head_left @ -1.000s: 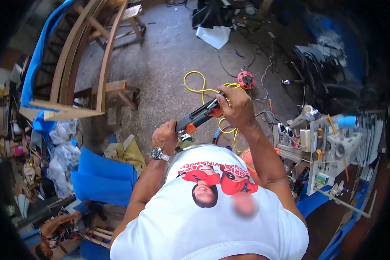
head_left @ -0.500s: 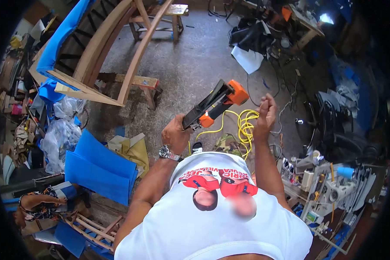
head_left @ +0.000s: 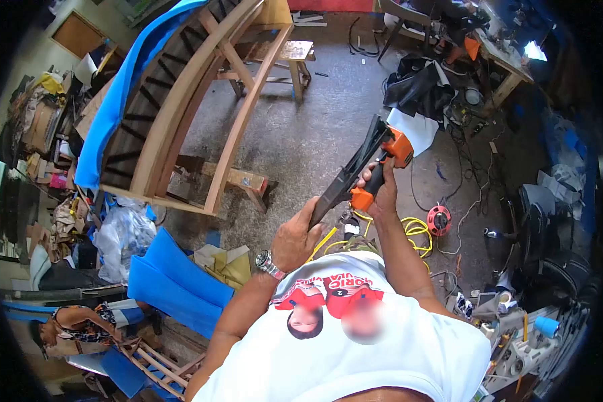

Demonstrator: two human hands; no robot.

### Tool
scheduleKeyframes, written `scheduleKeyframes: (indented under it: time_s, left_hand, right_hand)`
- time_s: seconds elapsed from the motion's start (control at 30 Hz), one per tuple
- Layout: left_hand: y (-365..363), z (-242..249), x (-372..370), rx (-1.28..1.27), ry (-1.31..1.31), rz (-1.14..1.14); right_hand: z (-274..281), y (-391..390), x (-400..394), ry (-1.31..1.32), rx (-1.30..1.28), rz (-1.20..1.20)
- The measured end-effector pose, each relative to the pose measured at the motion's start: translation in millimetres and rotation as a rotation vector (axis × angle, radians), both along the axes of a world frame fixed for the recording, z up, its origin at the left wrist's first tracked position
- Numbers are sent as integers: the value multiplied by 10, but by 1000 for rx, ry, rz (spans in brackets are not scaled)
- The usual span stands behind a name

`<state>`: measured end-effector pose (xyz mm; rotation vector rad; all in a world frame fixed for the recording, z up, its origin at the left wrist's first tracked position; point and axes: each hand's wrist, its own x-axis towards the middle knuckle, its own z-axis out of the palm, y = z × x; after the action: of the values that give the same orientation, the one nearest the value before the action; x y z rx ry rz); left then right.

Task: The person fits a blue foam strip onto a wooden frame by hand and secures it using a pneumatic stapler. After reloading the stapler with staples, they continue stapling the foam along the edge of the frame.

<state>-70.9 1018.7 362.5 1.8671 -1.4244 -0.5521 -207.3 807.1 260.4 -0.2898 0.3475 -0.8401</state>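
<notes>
A black and orange power tool (head_left: 350,175) is held between both hands in front of my body. My left hand (head_left: 296,236), with a metal watch on the wrist, grips the tool's long black part at its lower end. My right hand (head_left: 384,191) is wrapped round the black handle, between the two orange parts. A yellow hose (head_left: 417,234) lies looped on the floor beyond my right forearm. Part of it passes below the tool.
A wooden frame with blue foam (head_left: 124,100) rests on low wooden stands (head_left: 238,177) at the upper left. Blue sheets (head_left: 174,281) lie at my left. Another person (head_left: 80,321) is at the lower left. A red reel (head_left: 439,220) and cables lie right.
My right hand has closed round the tool's handle; before, it was apart from the tool. The tool has shifted slightly right. The view has shifted, and the red reel now shows.
</notes>
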Motion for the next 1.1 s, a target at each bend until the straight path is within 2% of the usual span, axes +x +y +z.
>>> scheduleKeyframes:
  time_s: [0.17, 0.2, 0.3, 0.4, 0.5, 0.53, 0.63, 0.77, 0.87, 0.97, 1.0, 1.1]
  left_hand:
    - [-329, -46, 55, 16, -39, 147]
    - [-367, -36, 74, 82, -11, 190]
    - [-479, -64, 112, 4, -64, 289]
    - [-462, -127, 257, 11, 50, 417]
    - [-352, -185, 390, -168, -87, 428]
    - [-304, -160, 391, -185, -7, 446]
    - [-278, -2, 532, -367, 15, 421]
    - [-182, -3, 969, -455, -197, 424]
    - [-43, -39, 1414, -476, -69, 465]
    - [-63, 66, 1880, -497, 49, 509]
    - [-132, 77, 2012, -506, 124, 548]
    - [-201, 111, 2480, -578, 447, 603]
  right_hand:
    - [-72, -624, 394, -7, 37, 105]
    - [-90, -690, 471, -2, 58, 132]
    - [-22, -847, 694, 42, 68, 187]
    - [143, -901, 928, 52, 1, 221]
    - [426, -943, 1243, -50, -201, 260]
    - [500, -982, 1342, -70, -219, 299]
    - [794, -1033, 1720, -122, -187, 391]
    - [800, -854, 2164, -20, -142, 405]
    - [917, -658, 2540, 40, -172, 418]
    - [1102, -399, 2936, 259, -326, 409]
    - [1186, -256, 3021, 382, -454, 414]
    - [1245, 88, 3295, 453, -710, 434]
